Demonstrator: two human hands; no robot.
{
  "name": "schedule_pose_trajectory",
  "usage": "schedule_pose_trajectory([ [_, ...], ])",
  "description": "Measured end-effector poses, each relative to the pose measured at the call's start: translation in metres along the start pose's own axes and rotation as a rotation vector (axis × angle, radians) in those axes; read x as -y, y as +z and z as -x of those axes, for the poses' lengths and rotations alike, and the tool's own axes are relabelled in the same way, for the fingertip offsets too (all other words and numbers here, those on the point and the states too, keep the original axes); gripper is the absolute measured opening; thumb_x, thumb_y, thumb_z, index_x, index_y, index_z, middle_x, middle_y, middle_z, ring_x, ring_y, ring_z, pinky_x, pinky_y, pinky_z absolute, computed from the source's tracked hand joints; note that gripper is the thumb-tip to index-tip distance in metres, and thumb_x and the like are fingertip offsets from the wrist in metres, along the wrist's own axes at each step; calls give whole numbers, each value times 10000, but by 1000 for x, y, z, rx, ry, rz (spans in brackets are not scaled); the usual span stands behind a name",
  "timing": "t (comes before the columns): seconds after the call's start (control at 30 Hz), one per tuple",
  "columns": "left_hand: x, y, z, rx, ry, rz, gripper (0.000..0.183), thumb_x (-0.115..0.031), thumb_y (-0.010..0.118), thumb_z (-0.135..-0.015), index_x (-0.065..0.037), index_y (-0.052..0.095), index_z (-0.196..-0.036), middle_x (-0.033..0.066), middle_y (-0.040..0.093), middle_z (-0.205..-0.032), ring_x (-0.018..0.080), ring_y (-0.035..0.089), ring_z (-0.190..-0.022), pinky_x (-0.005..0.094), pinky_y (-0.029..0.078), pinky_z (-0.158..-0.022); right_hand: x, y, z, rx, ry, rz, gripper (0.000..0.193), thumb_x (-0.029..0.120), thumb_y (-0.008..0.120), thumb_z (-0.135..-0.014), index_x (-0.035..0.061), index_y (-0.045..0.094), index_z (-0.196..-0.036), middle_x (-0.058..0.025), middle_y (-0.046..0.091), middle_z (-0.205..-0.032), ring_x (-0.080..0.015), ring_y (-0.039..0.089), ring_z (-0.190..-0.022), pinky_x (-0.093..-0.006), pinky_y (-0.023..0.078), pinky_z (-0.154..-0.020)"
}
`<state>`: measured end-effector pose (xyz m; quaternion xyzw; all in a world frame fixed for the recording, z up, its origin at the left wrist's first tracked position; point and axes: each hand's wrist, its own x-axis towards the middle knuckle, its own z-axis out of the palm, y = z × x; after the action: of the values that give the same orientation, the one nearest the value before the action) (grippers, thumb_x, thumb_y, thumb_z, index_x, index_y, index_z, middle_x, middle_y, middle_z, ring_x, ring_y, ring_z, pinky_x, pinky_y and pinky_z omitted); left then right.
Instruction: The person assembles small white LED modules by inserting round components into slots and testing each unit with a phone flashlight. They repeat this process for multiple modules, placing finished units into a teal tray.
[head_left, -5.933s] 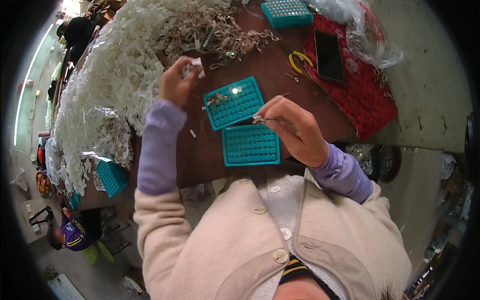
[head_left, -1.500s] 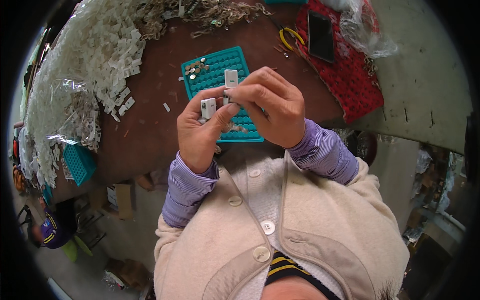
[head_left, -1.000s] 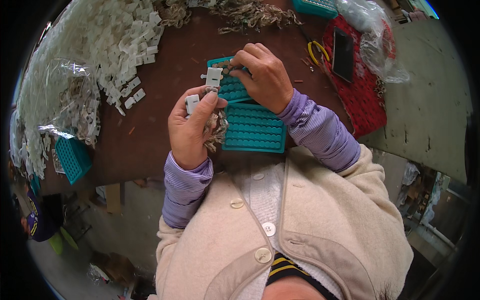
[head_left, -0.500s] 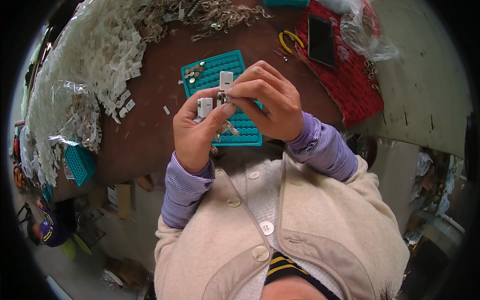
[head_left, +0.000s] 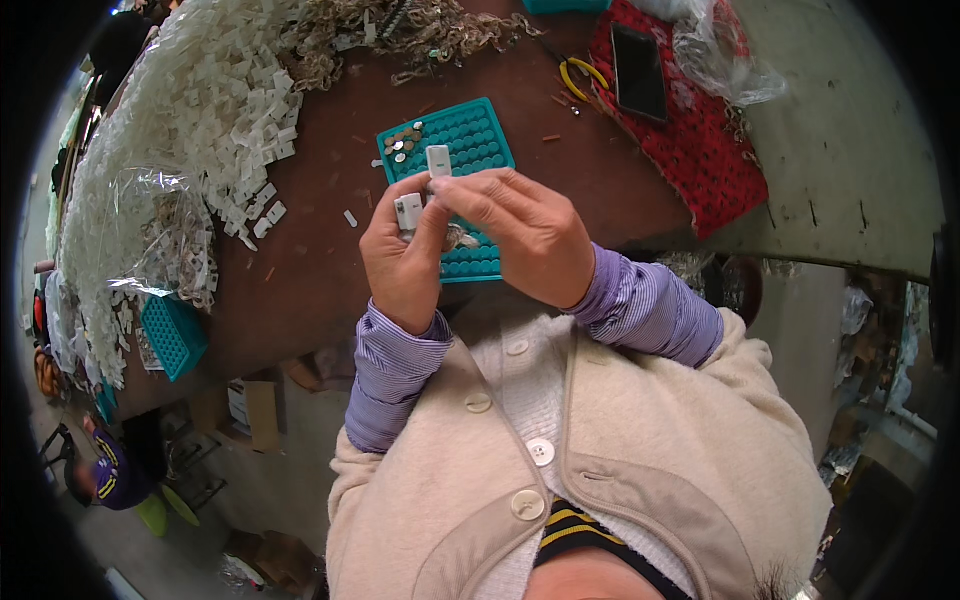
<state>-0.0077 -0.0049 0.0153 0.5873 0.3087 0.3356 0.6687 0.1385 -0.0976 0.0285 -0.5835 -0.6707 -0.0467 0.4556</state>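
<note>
Above the teal ridged tray (head_left: 483, 131), my two hands meet at the fingertips. My left hand (head_left: 402, 268) is closed on a small white plastic case (head_left: 408, 211), which sticks out beside its thumb. A second white plastic case (head_left: 439, 160) stands upright at the joined fingertips; the fingers hide its lower end. My right hand (head_left: 535, 235) is in a pinch there, and what lies between its fingers is hidden. Pale cord (head_left: 460, 238) hangs beside the left thumb. Several silvery round discs (head_left: 402, 142) lie in the tray's far left corner.
A large heap of white plastic pieces (head_left: 235, 110) covers the left of the table, with tangled cords (head_left: 440, 35) behind. Yellow-handled pliers (head_left: 572, 78) lie far right, near a phone (head_left: 638, 75) on red cloth (head_left: 700, 175). A teal basket (head_left: 173, 338) sits at the left edge.
My right hand has shifted slightly down and left, its fingers closing in against my left hand. The metal part that showed between the two white cases is now covered.
</note>
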Motion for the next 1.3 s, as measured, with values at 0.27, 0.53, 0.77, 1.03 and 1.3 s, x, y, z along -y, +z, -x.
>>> schedule_pose_trajectory([
  [0.27,-3,1,5,88,-82,48,252,-160,707,-1051,-2,701,-1247,25,750,-939,26,618,-736,184,483,-627,-21,-17,-2,-198,487,-578,267,-44,676,-954,-22,694,-1219,-138,735,-1074,-194,738,-975,-318,595,-836],
  [0.53,-22,27,1,334,-327,267,279,-140,715,-1038,-6,707,-1283,79,786,-1031,10,584,-679,171,444,-592,-33,-58,11,-154,81,-43,177,-32,769,-817,12,665,-954,-124,654,-896,-292,675,-790,-391,565,-696],
  [0.77,-13,59,0,197,-181,148,269,-184,710,-1044,-33,715,-1267,22,746,-922,-21,477,-563,159,319,-447,-25,-67,25,-277,134,-119,254,-18,795,-772,31,627,-957,-104,634,-875,-305,667,-819,-400,563,-705],
  [1.03,-5,115,-19,392,-517,223,221,-240,679,-1067,-84,668,-1224,-55,608,-779,0,489,-564,153,282,-415,-47,-97,60,-288,114,136,258,27,810,-740,30,586,-867,-120,589,-886,-311,631,-791,-413,563,-700],
  [1.3,3,132,-68,390,-533,328,192,-169,671,-1050,-76,643,-1216,136,745,-1211,-4,416,-571,144,269,-418,-142,-162,83,-338,383,233,144,125,818,-840,54,782,-961,-108,705,-888,-322,695,-848,-430,565,-760],
])
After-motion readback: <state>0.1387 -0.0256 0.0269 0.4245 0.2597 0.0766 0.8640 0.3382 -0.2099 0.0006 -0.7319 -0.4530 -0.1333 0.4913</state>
